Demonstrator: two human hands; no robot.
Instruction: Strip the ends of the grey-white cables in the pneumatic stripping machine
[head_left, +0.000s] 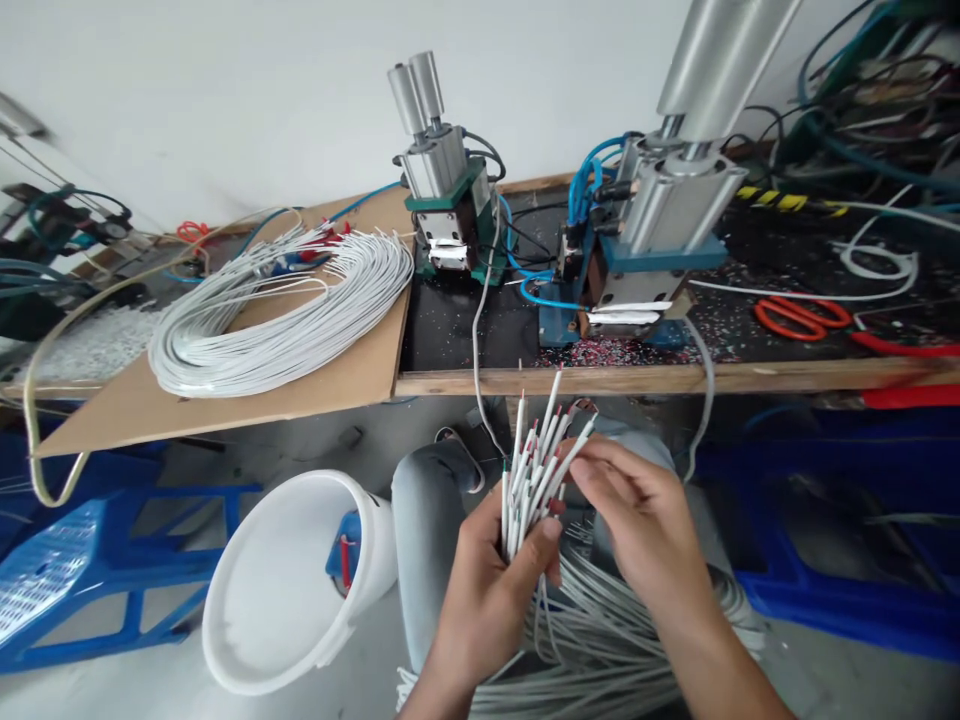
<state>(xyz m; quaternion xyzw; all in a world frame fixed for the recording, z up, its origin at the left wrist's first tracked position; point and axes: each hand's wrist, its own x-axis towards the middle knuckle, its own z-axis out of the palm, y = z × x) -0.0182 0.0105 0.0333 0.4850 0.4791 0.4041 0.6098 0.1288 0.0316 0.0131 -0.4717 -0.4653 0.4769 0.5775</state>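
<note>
My left hand (491,585) is wrapped round a bundle of white cables (529,490), thumb across the front. Their cut ends point upward at uneven heights, and small red and green cores show at some tips. At the bundle's right side, my right hand (637,510) pinches one white cable (568,462) near its end between thumb and forefinger. Its other fingers are partly hidden behind the cables. Below both hands, the long grey-white coil of cable (600,630) lies across my lap.
On the bench, a second coil of white cable (277,365) rests on cardboard (360,375). Two pneumatic machines (450,190) (645,240) stand to its right, near orange-handled scissors (802,318). A white bucket (217,620) stands on the floor between a blue stool (112,540) and my leg.
</note>
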